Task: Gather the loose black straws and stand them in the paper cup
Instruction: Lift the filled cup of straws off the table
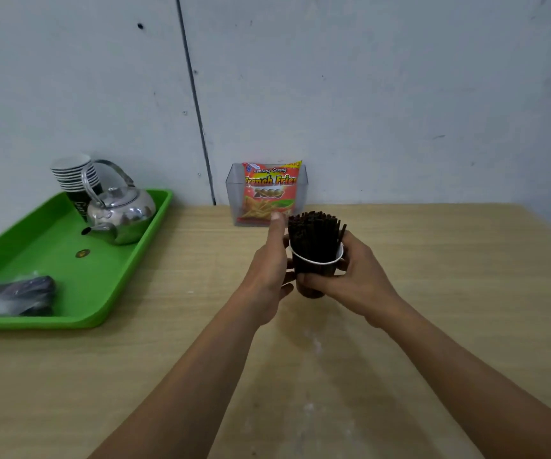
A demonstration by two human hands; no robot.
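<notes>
A dark paper cup (314, 271) with a white rim stands on the wooden table near its middle. A thick bundle of black straws (315, 235) stands upright in it, rising well above the rim. My right hand (353, 279) wraps around the cup from the right, its thumb across the front. My left hand (271, 266) lies against the cup's left side, with its thumb pointing up beside the straws and its fingers curled under toward the cup.
A green tray (52, 270) at the left holds a steel kettle (120, 210), a stack of paper cups (75, 178) and a plastic-wrapped dark bundle (16, 296). A clear box (234, 193) with a French fries snack bag (269, 193) stands against the wall behind the cup.
</notes>
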